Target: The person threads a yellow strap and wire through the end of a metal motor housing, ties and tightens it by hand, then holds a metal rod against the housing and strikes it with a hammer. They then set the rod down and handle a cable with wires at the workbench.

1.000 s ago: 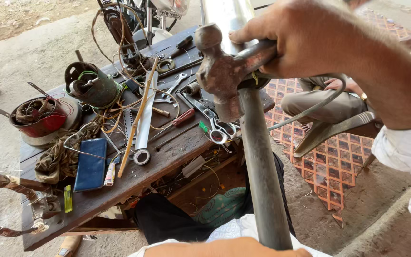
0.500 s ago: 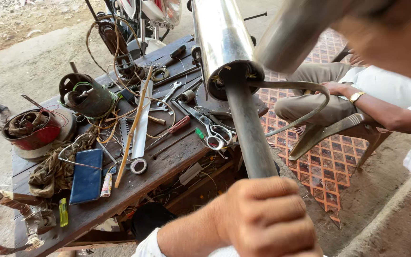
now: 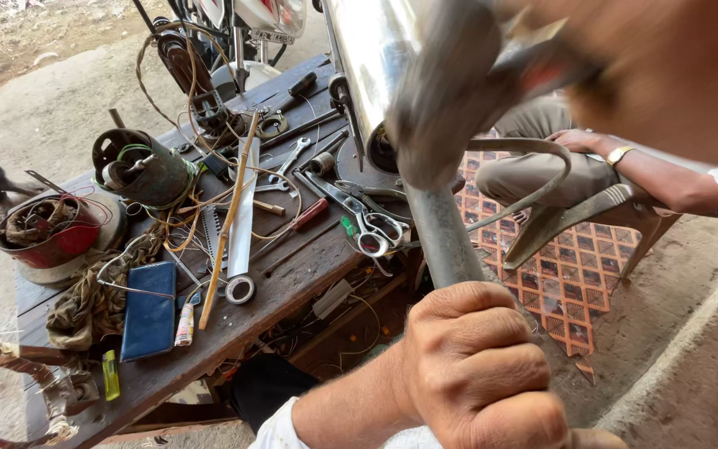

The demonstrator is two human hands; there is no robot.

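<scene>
My left hand point(image 3: 479, 370) sits nearest the camera, low in the frame, clenched in a full fist around the lower end of a dull grey steel pipe point(image 3: 442, 237). The pipe rises from that fist toward the upper middle of the view, where it meets a wider chrome tube point(image 3: 371, 58), bright and reflective.

My right hand point(image 3: 666, 75) fills the upper right corner, very close and badly blurred. It is wrapped around a handle, and a blurred hammer head point(image 3: 442, 108) shows in front of the joint of pipe and chrome tube. Whether the head is touching the metal I cannot tell.

Just beyond the pipe stands a dark wooden workbench point(image 3: 292, 287), heavily cluttered. At its near edge lie a blue flat case point(image 3: 149, 310), a small tube point(image 3: 184, 324) and a yellow-green lighter point(image 3: 110, 374). A long ring spanner point(image 3: 243, 224) lies lengthwise, a thin wooden stick point(image 3: 226, 224) beside it. Silver-handled scissors point(image 3: 367, 220) lie near the pipe, a red-handled screwdriver point(image 3: 305, 218) just left of them. Further left, a red bowl point(image 3: 47, 237) holds tangled wire, and a dark wound coil point(image 3: 139, 170) stands behind it.

To the right, past the pipe, another person sits on a chair point(image 3: 575, 220), one arm point(image 3: 666, 179) with a wristwatch resting on the knee, above a patterned orange mat point(image 3: 558, 283).
</scene>
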